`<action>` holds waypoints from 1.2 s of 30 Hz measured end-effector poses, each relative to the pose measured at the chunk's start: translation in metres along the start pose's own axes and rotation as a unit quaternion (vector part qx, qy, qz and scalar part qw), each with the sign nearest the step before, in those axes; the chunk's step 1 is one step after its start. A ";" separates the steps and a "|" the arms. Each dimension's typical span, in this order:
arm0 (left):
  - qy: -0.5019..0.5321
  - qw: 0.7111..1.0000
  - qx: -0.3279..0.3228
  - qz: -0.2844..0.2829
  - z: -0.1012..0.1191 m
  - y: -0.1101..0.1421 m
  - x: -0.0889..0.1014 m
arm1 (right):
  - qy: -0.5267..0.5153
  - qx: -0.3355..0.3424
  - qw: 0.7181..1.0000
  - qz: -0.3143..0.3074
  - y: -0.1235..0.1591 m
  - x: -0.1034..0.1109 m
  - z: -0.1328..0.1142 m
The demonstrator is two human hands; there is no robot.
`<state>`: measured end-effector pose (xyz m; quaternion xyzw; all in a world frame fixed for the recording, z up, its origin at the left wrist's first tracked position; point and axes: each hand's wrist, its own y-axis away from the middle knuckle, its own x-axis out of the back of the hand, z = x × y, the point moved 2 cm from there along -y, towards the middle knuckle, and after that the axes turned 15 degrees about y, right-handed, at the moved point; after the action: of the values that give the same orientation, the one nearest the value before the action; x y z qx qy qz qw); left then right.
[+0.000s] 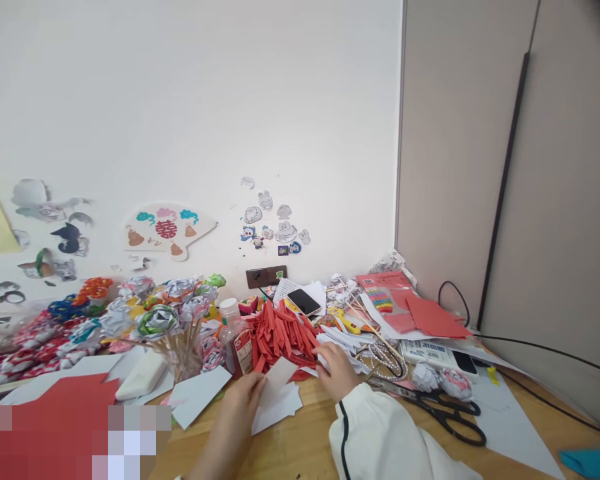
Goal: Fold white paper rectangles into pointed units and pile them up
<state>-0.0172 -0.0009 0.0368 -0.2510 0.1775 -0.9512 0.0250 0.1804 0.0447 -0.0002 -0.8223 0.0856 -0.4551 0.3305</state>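
Item obs.: flat, plain white paper strip [280,379], held just above the desk [310,433], mid-front of work area. Left hand [247,393]: thumb & fingers pressed tog., pinching strip at its near, LH end. Strip lies up & to the rt of those fingers; long axis runs diag., from the pinch away toward the far rt, i.e. toward the heaped pile of narrow folded red paper strips [283,333] directly beyond. Far end of strip overlaps pile's front edge in view; contact w/ pile cannot be confirmed. Underneath: loose white paper pieces [280,410], flat on desk.

Right hand [337,373], in white sleeve w/ black stripe [375,427], sits to the rt, apart from strip, fingers curled at the pile's rt edge, nr a stack of loose white paper slips [343,339]. Whether those fingers pinch anything: cannot tell.

Nearer hand re strip: left, in contact; right hand faces its free end across a gap. Adj. items: clear plastic jar w/ white lid [237,343] just left of pile; large black-handled scissors [447,407] rt of right hand, beyond the sleeve, flat on desk, clear of strip
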 end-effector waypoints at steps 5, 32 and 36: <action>0.187 0.976 0.084 -0.077 -0.018 -0.009 -0.009 | -0.097 0.136 0.985 -0.042 0.005 0.004 -0.027; 0.251 0.942 0.128 -0.184 -0.021 0.003 -0.031 | -0.229 -0.031 0.969 -0.086 0.007 -0.016 -0.024; 0.260 0.944 0.124 -0.159 -0.028 0.001 -0.036 | -0.314 -0.097 0.938 -0.113 0.007 -0.023 -0.021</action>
<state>0.0006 0.0119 -0.0029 -0.0153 0.0162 -0.9896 -0.1424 0.1516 0.0401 -0.0125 -0.9557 -0.0724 -0.1976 0.2059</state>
